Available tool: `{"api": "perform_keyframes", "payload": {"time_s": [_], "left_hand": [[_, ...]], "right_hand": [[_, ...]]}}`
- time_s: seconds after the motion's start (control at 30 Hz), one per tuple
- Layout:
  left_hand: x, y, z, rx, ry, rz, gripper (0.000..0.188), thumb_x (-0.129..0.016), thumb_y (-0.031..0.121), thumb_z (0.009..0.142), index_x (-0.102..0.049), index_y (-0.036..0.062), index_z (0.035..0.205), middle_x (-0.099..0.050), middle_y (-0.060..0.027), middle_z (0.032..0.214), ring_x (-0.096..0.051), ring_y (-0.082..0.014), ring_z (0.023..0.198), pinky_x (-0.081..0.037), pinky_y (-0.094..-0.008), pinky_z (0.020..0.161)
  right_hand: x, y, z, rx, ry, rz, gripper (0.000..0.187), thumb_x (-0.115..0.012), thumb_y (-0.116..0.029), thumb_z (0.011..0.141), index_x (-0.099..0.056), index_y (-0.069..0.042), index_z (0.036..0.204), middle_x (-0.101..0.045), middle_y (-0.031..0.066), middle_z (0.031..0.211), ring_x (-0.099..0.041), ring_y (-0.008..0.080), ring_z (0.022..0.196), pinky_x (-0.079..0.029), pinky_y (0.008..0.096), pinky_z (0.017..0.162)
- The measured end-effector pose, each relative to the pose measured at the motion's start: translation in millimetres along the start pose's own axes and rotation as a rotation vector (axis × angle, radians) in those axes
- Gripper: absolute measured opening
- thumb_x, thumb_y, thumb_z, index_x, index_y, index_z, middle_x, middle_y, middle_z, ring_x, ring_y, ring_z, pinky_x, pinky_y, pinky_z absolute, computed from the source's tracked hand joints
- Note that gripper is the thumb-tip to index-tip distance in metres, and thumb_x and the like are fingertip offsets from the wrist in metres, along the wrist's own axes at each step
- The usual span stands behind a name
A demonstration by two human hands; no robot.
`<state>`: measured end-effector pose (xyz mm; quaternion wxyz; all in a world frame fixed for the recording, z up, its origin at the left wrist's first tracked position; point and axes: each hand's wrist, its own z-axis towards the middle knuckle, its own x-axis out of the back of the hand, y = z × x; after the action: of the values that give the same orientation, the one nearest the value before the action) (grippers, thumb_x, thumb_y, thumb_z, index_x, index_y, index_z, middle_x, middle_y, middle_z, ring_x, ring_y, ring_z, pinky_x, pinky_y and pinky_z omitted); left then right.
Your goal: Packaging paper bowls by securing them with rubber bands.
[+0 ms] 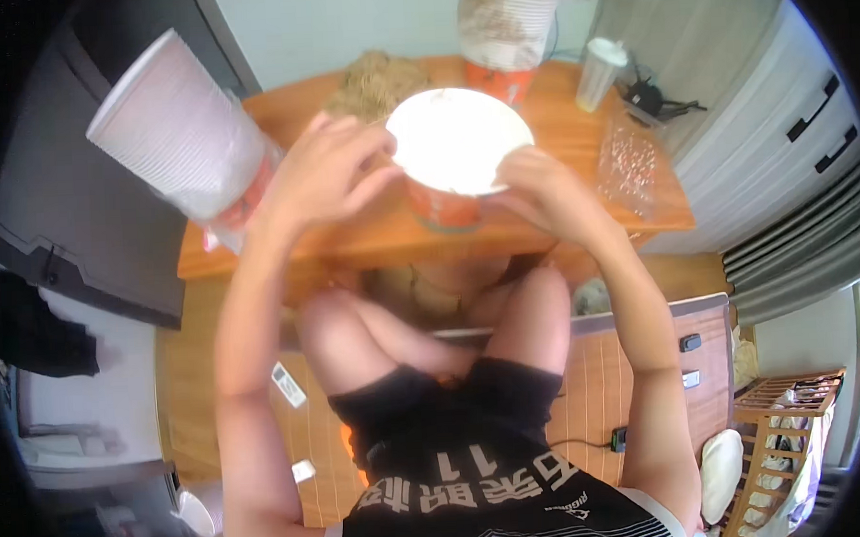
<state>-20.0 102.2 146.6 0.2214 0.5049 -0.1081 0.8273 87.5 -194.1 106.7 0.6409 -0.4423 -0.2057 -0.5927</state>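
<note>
A wide paper bucket point(444, 208) with a white inside and an orange lower wall stands near the table's front edge, its mouth facing up. My right hand point(549, 188) grips its right rim, fingers over the edge and thumb below. At the left rim is my left hand point(335, 172), thumb and fingers apart; motion blur hides whether the fingertips touch the bucket. A tall stack of nested paper buckets point(169, 126) in clear wrap leans at the left, beside my left forearm. Another stack of buckets point(508, 25) rises behind the front bucket.
The wooden table point(352, 243) also holds a brown crumpled heap point(379, 84), a lidded clear cup point(600, 74) and a clear bag of small red-and-white pieces point(629, 169). A black cabled device point(645, 98) lies at the back right. A wooden rack point(782, 426) stands at lower right.
</note>
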Motion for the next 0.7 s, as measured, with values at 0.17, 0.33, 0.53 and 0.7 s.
{"api": "perform_keyframes", "payload": {"time_s": [0.17,0.33,0.53,0.7], "left_hand": [[57,-19,58,-0.206,0.348,0.003,0.021,-0.078,0.017,0.081,-0.063,0.0049,0.087,-0.067,-0.0082,0.090,-0.064,-0.0287,0.092,-0.048,-0.0392,0.088],[102,-52,182,-0.171,0.583,0.020,0.025,-0.075,0.023,0.090,-0.062,0.0020,0.094,-0.069,-0.0109,0.096,-0.065,-0.0304,0.090,-0.050,-0.0368,0.085],[72,-129,298,-0.045,0.604,-0.006,0.031,-0.073,0.030,0.092,-0.060,0.0016,0.092,-0.068,-0.0137,0.095,-0.065,-0.0328,0.090,-0.051,-0.0388,0.082],[13,-169,316,0.042,0.484,-0.051,0.031,-0.072,0.031,0.092,-0.064,0.0013,0.097,-0.070,-0.0149,0.099,-0.065,-0.0348,0.094,-0.051,-0.0401,0.085]], "right_hand": [[101,-31,43,0.219,0.232,-0.311,0.018,-0.075,-0.014,0.084,-0.065,-0.006,0.097,-0.064,0.0121,0.092,-0.060,0.0361,0.092,-0.049,0.0436,0.083],[196,-7,134,0.160,0.279,-0.604,0.021,-0.071,-0.014,0.091,-0.062,-0.001,0.104,-0.064,0.0148,0.102,-0.059,0.0360,0.099,-0.049,0.0432,0.087],[241,82,211,0.078,0.298,-0.715,0.020,-0.068,-0.020,0.093,-0.063,-0.001,0.100,-0.065,0.0184,0.097,-0.060,0.0379,0.097,-0.048,0.0443,0.086],[210,144,220,-0.026,0.261,-0.589,0.023,-0.066,-0.026,0.092,-0.070,-0.003,0.096,-0.069,0.0175,0.095,-0.063,0.0384,0.097,-0.050,0.0495,0.088]]}}
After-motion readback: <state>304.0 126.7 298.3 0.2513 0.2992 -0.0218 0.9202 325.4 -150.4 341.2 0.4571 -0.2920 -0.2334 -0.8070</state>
